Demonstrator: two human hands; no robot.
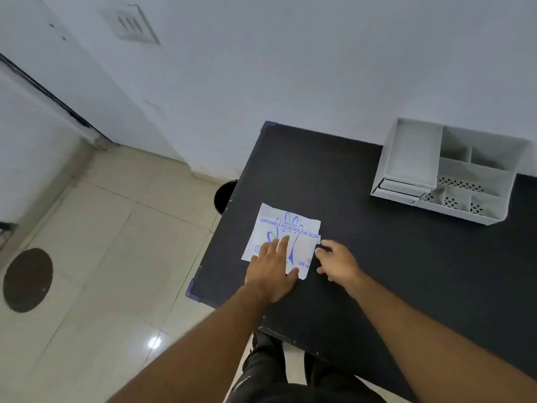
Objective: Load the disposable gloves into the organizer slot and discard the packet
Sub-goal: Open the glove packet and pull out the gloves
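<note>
A flat white packet of disposable gloves (286, 228) with blue print lies near the left edge of the black table (377, 257). My left hand (273, 269) rests flat on its lower half, fingers spread. My right hand (337, 263) sits at the packet's right edge, fingertips touching its border, fingers curled; whether it pinches the packet is unclear. A white organizer (447, 173) with several compartments stands at the table's far right, against the wall.
A dark round bin (225, 196) stands on the floor just past the table's left edge. Beige tiled floor lies to the left, with a dark round floor cover (27, 279). A white wall rises behind the table.
</note>
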